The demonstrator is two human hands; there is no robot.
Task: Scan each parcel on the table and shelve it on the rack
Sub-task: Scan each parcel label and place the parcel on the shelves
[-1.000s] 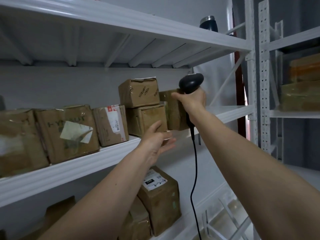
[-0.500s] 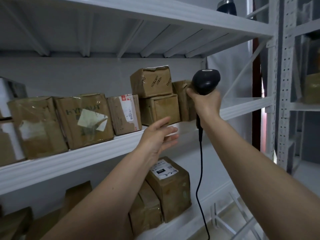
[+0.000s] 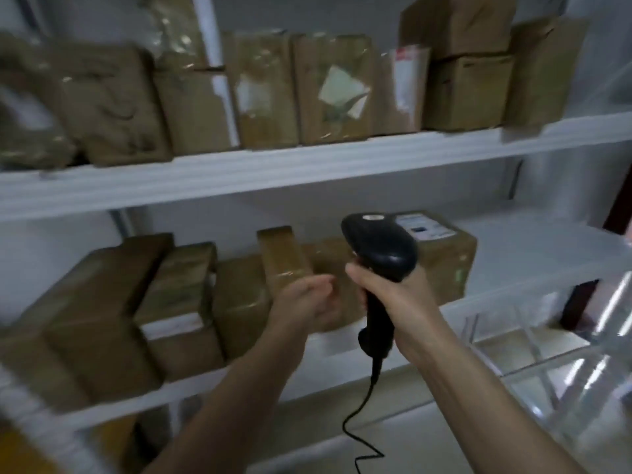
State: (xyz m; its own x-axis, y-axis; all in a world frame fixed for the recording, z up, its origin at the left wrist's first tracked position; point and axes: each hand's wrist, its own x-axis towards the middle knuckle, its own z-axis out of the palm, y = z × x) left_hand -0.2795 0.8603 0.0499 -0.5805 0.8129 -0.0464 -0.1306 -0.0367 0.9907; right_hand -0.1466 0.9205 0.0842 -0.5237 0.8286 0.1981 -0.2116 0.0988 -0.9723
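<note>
Right hand (image 3: 393, 295) wrapped round barcode scanner (image 3: 379, 249) grip, cable hanging clear. Left hand (image 3: 307, 299) empty, fingers loosely curled near lower-shelf parcels (image 3: 280, 258), apparently free for next pick.

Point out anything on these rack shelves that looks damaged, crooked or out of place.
On the upper shelf, one parcel carries a white label that sits crooked and looks partly peeled. On the lower shelf, a narrow parcel stands tilted among flatter ones. The picture is blurred, so finer damage cannot be judged.
</note>
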